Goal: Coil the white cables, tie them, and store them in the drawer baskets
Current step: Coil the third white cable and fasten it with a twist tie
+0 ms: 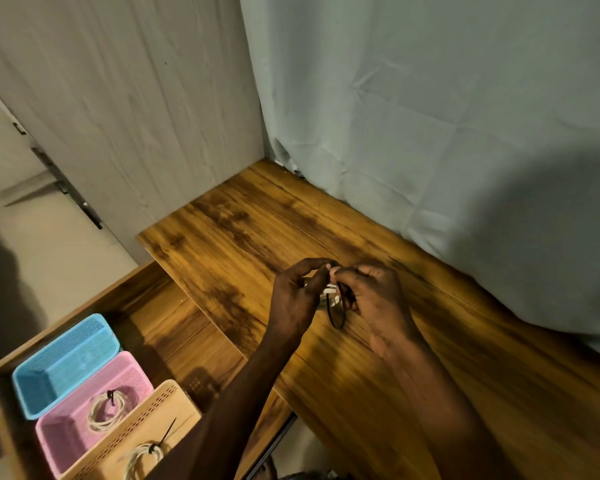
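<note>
Head view: both hands — left hand point(297, 299) and right hand point(374, 299) — pinch one white cable coil point(330, 295) and a black tie point(338, 311) above the desk point(430, 358). Three baskets in the drawer point(160, 306) — blue basket point(66, 362), pink basket point(63, 434), beige basket point(174, 407); two hold tied coils.

Brown streaked wood-grain desk point(243, 233); pale grey-blue curtain point(430, 116) far right; blue basket point(66, 362), pink basket point(66, 441) and beige basket point(146, 427) near left, all perforated; white coiled cables point(106, 412) with black ties point(338, 313).
</note>
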